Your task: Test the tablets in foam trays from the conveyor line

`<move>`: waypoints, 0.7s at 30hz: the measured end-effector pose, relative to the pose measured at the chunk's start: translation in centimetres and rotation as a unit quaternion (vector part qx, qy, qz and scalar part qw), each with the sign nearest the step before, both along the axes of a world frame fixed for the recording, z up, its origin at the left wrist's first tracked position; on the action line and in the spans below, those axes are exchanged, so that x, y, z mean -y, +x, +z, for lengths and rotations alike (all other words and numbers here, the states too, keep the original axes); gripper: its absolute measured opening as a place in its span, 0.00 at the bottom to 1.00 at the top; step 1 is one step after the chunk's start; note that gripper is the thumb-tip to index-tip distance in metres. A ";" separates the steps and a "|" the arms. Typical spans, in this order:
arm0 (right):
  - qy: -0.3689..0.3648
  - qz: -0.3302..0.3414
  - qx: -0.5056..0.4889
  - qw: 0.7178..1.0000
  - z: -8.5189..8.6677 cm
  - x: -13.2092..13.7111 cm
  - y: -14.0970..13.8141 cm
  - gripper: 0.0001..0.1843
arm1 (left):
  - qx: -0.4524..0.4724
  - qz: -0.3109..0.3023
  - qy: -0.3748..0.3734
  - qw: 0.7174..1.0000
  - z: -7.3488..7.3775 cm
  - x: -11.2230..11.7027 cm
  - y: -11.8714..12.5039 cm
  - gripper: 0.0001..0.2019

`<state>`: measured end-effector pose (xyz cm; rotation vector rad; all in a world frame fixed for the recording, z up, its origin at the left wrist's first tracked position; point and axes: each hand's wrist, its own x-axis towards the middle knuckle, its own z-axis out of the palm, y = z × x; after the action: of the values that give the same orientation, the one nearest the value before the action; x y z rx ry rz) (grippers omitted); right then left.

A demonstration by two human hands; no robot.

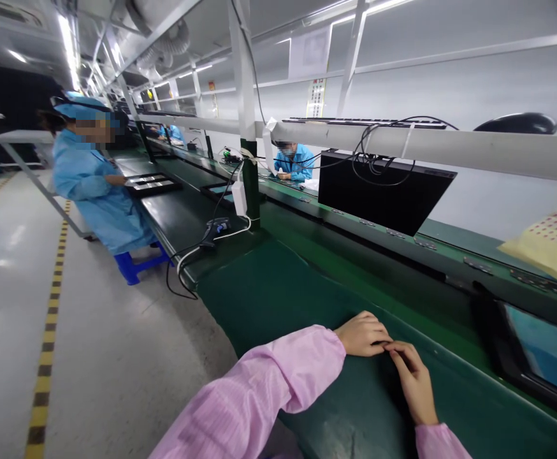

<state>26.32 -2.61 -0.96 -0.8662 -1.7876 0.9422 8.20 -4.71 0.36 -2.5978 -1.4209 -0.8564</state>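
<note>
Left hand (362,335) loosely curled, right hand (413,381) half-open, fingertips touching each other, both resting on green belt (283,287).

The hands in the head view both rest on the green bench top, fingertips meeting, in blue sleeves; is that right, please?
Not quite: the head view shows pink sleeves, not blue. The left hand and right hand do rest on the green bench top, fingertips meeting.

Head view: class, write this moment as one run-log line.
left hand: on green bench | right hand: fingertips touch left hand | held item: cannot tell | tablet: right of hands, untouched
</note>
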 end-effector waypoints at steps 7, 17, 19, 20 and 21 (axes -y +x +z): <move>-0.011 -0.022 0.003 1.000 -0.7 0.0 0.1 0.18 | 0.039 0.018 0.004 0.999 0.4 0.2 0.2 0.08; -0.011 -0.027 0.028 0.999 -1.2 -0.2 0.1 0.17 | 0.146 0.111 0.008 0.983 1.5 1.0 0.0 0.04; -0.012 -0.028 0.034 0.999 -1.1 -0.2 0.1 0.17 | 0.159 0.114 0.007 0.981 1.7 1.1 -0.1 0.06; -0.013 -0.028 0.036 0.999 -1.1 -0.2 0.1 0.18 | 0.165 0.116 0.007 0.979 1.7 1.2 -0.2 0.06; -0.014 -0.028 0.039 0.999 -1.0 -0.2 0.1 0.18 | 0.172 0.117 0.007 0.978 1.8 1.2 -0.2 0.07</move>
<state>26.44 -2.45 -1.99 -0.9773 -1.8102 0.9094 7.97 -5.88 2.15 -2.2851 -1.7500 -1.3172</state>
